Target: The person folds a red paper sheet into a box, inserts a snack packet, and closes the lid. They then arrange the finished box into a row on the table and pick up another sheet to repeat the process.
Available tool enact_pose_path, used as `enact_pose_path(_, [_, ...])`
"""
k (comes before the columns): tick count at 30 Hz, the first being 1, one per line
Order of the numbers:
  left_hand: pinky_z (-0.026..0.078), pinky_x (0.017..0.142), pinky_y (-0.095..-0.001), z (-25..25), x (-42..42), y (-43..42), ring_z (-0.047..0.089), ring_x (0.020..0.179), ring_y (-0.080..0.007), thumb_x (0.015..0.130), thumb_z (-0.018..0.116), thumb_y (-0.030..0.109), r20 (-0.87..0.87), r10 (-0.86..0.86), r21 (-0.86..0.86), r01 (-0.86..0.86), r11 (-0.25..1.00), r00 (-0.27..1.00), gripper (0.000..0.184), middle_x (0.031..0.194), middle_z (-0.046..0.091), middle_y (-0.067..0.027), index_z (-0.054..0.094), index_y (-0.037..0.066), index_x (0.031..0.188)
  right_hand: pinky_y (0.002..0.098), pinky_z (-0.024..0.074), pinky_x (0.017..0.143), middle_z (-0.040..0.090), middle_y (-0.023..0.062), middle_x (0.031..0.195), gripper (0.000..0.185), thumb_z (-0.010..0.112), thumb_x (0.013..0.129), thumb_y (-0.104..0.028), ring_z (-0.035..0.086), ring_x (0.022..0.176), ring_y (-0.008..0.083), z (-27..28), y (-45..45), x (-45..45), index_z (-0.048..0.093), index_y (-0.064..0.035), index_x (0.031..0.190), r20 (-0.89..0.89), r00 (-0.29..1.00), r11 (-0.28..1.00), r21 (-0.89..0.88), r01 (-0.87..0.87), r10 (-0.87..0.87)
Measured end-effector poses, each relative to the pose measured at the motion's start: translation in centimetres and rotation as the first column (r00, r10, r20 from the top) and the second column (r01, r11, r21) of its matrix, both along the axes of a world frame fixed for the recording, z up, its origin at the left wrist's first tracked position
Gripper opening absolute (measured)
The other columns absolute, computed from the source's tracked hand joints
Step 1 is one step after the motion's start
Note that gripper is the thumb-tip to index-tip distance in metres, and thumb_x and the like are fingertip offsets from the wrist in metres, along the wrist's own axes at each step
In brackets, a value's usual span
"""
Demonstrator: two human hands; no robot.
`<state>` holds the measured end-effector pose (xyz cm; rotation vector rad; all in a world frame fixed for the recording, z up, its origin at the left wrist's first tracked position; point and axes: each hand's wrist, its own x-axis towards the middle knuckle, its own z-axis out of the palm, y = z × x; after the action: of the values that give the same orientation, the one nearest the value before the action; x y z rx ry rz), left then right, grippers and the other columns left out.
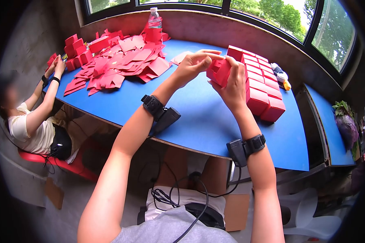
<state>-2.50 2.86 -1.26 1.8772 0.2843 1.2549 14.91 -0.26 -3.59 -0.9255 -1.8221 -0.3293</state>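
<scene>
A small red paper box (219, 72) is held up over the table, partly hidden by fingers. My right hand (233, 83) is closed around its right side, with the fingers bent over the top edge. From the left, my left hand (194, 67) reaches across with its fingers stretched out. Their tips are at the box's upper edge, and whether they press on it I cannot tell. Just right of my right hand, finished-looking red boxes (257, 77) stand packed together in rows.
A heap of flat red box blanks (123, 60) covers the left of the blue table (182, 117). Behind it stands a water bottle (154, 19). At far left a seated co-worker (32, 117) works near stacked boxes (75, 50). Cables (170, 198) hang at my lap.
</scene>
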Motion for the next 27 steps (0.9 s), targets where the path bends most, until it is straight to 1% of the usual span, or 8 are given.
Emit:
enact_pose_path(5, [0.045, 0.095, -0.0349, 0.0, 0.4, -0.4, 0.053, 0.113, -0.0204, 0.091, 0.054, 0.039, -0.033, 0.056, -0.099, -0.059, 0.993, 0.998, 0.044, 0.13, 0.05, -0.0096, 0.06, 0.004, 0.116, 0.0443, 0.0418, 0.084, 0.044, 0.0144, 0.11, 0.085, 0.084, 0.061, -0.017, 0.048, 0.102, 0.0333, -0.2, 0.0, 0.0, 0.033, -0.0147, 0.129, 0.045, 0.995, 0.995, -0.045, 0.089, -0.087])
enact_pose_path(8, [0.046, 0.094, -0.0331, -0.2, 0.4, 0.0, 0.054, 0.112, -0.0185, 0.09, 0.057, 0.034, -0.048, 0.028, -0.014, -0.029, 0.999, 0.998, 0.04, 0.127, 0.052, -0.0101, 0.06, 0.003, 0.116, 0.044, 0.0416, 0.085, 0.044, 0.0148, 0.109, 0.085, 0.084, 0.06, -0.018, 0.048, 0.101, 0.0333, -0.3, 0.0, 0.0, 0.034, -0.0149, 0.129, 0.04, 0.994, 0.99, -0.087, 0.107, -0.104])
enact_pose_path(10, [0.045, 0.094, -0.033, -0.1, 0.2, -0.1, 0.054, 0.11, -0.0179, 0.089, 0.061, 0.026, -0.046, -0.032, -0.148, 0.024, 0.989, 0.998, 0.038, 0.123, 0.054, -0.0098, 0.056, 0.002, 0.118, 0.0437, 0.0419, 0.086, 0.044, 0.015, 0.109, 0.084, 0.084, 0.06, -0.018, 0.048, 0.102, 0.0336, -0.3, -0.1, 0.0, 0.034, -0.0148, 0.128, -0.007, 0.997, 0.991, -0.114, 0.07, -0.072])
enact_pose_path(16, [0.044, 0.095, -0.0336, -0.4, 0.2, 0.4, 0.054, 0.108, -0.0177, 0.082, 0.07, 0.013, -0.074, 0.031, -0.023, -0.032, 0.999, 0.997, 0.044, 0.113, 0.058, -0.0067, 0.052, 0.003, 0.121, 0.0426, 0.0442, 0.086, 0.044, 0.0157, 0.11, 0.083, 0.084, 0.06, -0.02, 0.048, 0.103, 0.0346, -0.4, -0.2, -0.5, 0.036, -0.0135, 0.127, -0.113, 0.993, 0.985, -0.167, -0.03, 0.011])
enact_pose_path(21, [0.05, 0.083, -0.0299, -0.2, 0.4, 0.1, 0.057, 0.099, -0.0157, 0.083, 0.069, 0.015, -0.105, 0.212, 0.16, -0.194, 0.968, 0.972, 0.035, 0.108, 0.057, -0.0069, 0.059, 0.004, 0.116, 0.0428, 0.0434, 0.086, 0.045, 0.0151, 0.109, 0.081, 0.084, 0.06, -0.021, 0.048, 0.102, 0.0336, -0.2, -0.3, -0.4, 0.037, -0.0133, 0.126, -0.118, 0.993, 0.991, -0.135, -0.016, 0.0])
enact_pose_path(23, [0.051, 0.07, -0.0259, 0.2, 0.1, -0.4, 0.057, 0.086, -0.0124, 0.087, 0.064, 0.021, -0.164, 0.273, 0.236, -0.231, 0.944, 0.948, 0.028, 0.101, 0.055, -0.0057, 0.064, 0.006, 0.111, 0.043, 0.043, 0.085, 0.046, 0.0146, 0.108, 0.081, 0.084, 0.06, -0.021, 0.048, 0.101, 0.0331, -0.1, -0.3, -0.4, 0.038, -0.0135, 0.125, -0.084, 0.996, 0.994, -0.108, 0.011, -0.02])
enact_pose_path(24, [0.049, 0.063, -0.0229, 0.4, 0.2, -0.7, 0.054, 0.078, -0.0097, 0.09, 0.06, 0.025, -0.106, 0.169, 0.096, -0.159, 0.983, 0.98, 0.028, 0.096, 0.053, -0.0044, 0.065, 0.007, 0.11, 0.0431, 0.0425, 0.084, 0.046, 0.014, 0.107, 0.081, 0.084, 0.059, -0.021, 0.048, 0.101, 0.0325, -0.2, -0.3, -0.3, 0.038, -0.0136, 0.125, -0.053, 0.998, 0.996, -0.079, 0.039, -0.044])
enact_pose_path(27, [0.049, 0.061, -0.0218, -0.2, 0.4, 0.1, 0.053, 0.078, -0.0085, 0.088, 0.062, 0.02, -0.11, 0.242, 0.141, -0.226, 0.964, 0.964, 0.024, 0.098, 0.053, -0.0045, 0.066, 0.006, 0.108, 0.0434, 0.0421, 0.081, 0.046, 0.0131, 0.105, 0.079, 0.084, 0.059, -0.02, 0.049, 0.1, 0.0321, -0.2, -0.3, -0.3, 0.039, -0.015, 0.125, -0.004, 0.999, 0.997, -0.064, 0.045, -0.045])
